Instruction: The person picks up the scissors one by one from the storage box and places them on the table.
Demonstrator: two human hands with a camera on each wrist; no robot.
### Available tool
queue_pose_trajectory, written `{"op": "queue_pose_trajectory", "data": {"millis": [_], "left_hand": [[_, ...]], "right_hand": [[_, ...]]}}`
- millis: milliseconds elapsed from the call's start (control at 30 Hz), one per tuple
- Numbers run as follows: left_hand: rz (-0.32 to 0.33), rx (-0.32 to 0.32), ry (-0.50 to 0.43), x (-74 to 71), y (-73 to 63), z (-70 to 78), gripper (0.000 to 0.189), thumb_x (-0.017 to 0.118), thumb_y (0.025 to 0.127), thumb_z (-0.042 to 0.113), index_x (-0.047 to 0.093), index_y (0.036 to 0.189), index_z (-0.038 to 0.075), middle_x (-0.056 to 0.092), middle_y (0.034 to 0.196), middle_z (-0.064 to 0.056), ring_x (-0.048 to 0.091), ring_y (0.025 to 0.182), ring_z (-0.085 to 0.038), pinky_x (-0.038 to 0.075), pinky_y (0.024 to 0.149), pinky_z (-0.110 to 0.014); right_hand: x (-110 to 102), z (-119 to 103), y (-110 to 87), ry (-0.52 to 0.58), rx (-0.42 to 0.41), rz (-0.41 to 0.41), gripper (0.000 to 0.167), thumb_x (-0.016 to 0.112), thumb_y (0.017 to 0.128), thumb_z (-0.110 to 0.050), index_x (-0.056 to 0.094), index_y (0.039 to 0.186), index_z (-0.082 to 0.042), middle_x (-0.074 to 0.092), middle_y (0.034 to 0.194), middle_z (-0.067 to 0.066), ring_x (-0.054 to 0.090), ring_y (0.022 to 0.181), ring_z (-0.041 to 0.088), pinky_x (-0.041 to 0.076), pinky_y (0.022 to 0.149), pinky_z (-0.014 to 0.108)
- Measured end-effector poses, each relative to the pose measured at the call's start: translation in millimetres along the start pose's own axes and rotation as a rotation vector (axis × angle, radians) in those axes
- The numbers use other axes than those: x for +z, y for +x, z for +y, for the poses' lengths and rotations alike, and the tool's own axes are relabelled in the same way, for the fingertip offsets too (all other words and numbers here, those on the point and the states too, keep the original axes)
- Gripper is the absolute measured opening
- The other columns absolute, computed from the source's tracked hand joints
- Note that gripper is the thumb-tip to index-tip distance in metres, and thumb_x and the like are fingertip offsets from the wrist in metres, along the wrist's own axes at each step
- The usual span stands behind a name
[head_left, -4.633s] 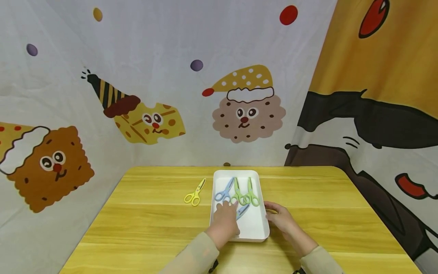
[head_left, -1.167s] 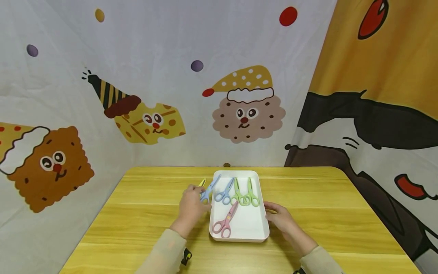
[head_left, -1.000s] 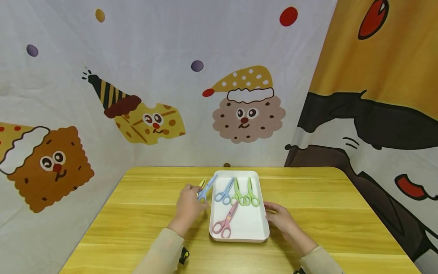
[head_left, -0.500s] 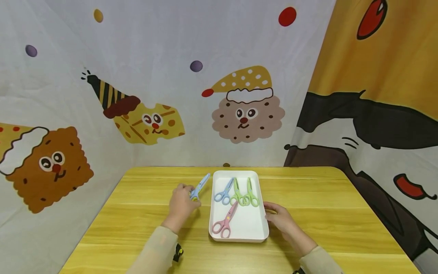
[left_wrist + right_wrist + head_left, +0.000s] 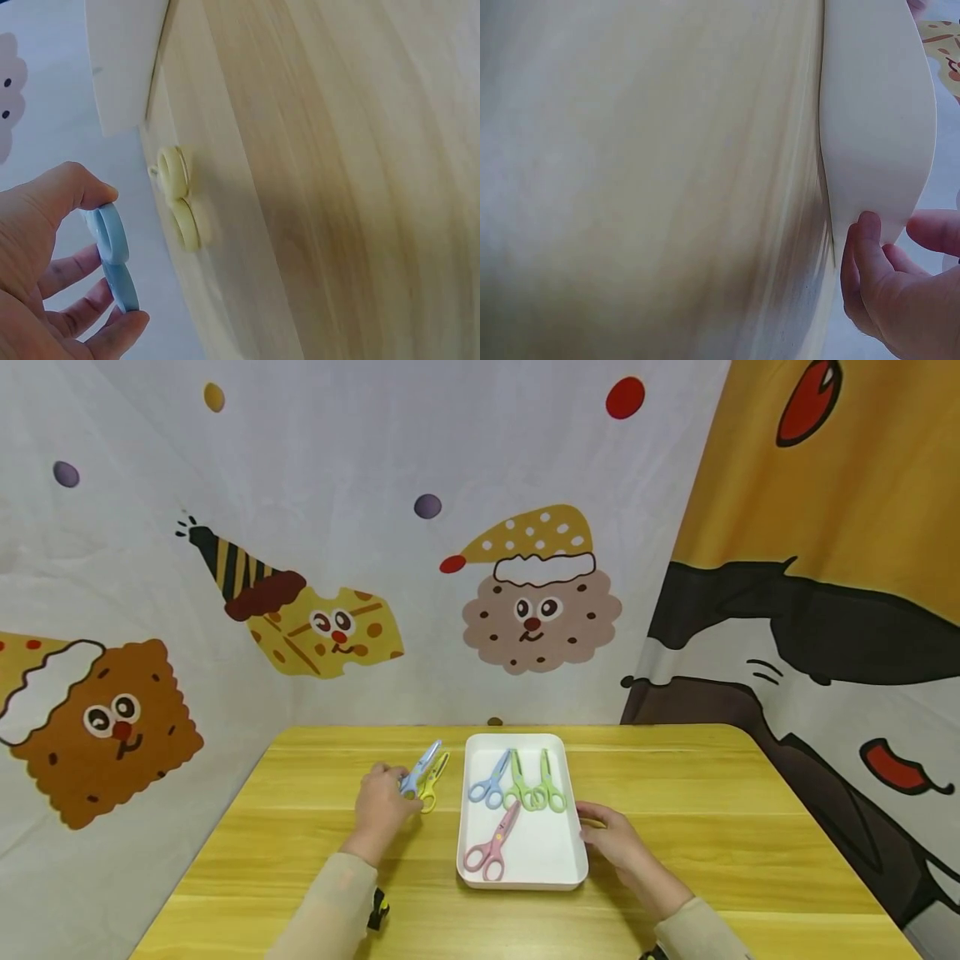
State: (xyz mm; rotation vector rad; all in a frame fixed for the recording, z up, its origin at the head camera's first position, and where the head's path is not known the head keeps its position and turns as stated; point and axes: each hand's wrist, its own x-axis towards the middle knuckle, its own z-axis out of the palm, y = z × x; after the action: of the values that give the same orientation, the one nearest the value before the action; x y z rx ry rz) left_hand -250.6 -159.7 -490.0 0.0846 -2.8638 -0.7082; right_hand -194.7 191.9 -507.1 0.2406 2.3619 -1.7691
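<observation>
My left hand (image 5: 381,802) pinches light-blue scissors (image 5: 422,768) by their finger rings, thumb on one side and fingers on the other, with the blades pointing away. Beside them, just to the right, yellow scissors (image 5: 433,781) lie on the table; in the left wrist view the blue rings (image 5: 112,234) hang apart from the yellow ones (image 5: 174,172). My right hand (image 5: 618,839) rests its thumb and fingertips against the outer right wall of the white tray (image 5: 551,856). Within the tray lie pink scissors (image 5: 495,842), blue scissors (image 5: 491,778) and two green pairs (image 5: 551,785).
A wooden table (image 5: 712,843) bears the tray near its middle. Behind it hangs a pale curtain (image 5: 360,460) printed with cartoon biscuits and cheese. The tray's raised rim stands between my two hands.
Earlier my left hand was inside the tray over the scissors there. It has carried the blue scissors out leftward, past the yellow pair. My right hand has stayed at the tray's side.
</observation>
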Motion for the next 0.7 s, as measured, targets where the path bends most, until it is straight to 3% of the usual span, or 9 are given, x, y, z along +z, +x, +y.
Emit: {"op": "queue_pose_trajectory", "data": {"millis": [700], "left_hand": [[-0.074, -0.086, 0.032, -4.6, 8.6, -22.4, 0.055, 0.083, 0.064, 0.024, 0.066, 0.113, 0.004, 0.054, 0.114, -0.018, 0.051, 0.092, -0.033, 0.047, 0.064, -0.039]], "right_hand": [[-0.3, -1.0, -1.5, -0.004, 0.009, 0.002, 0.042, 0.05, 0.089, 0.003, 0.05, 0.131, 0.005, 0.049, 0.132, 0.027, 0.058, 0.11, 0.032, 0.051, 0.088, 0.041]]}}
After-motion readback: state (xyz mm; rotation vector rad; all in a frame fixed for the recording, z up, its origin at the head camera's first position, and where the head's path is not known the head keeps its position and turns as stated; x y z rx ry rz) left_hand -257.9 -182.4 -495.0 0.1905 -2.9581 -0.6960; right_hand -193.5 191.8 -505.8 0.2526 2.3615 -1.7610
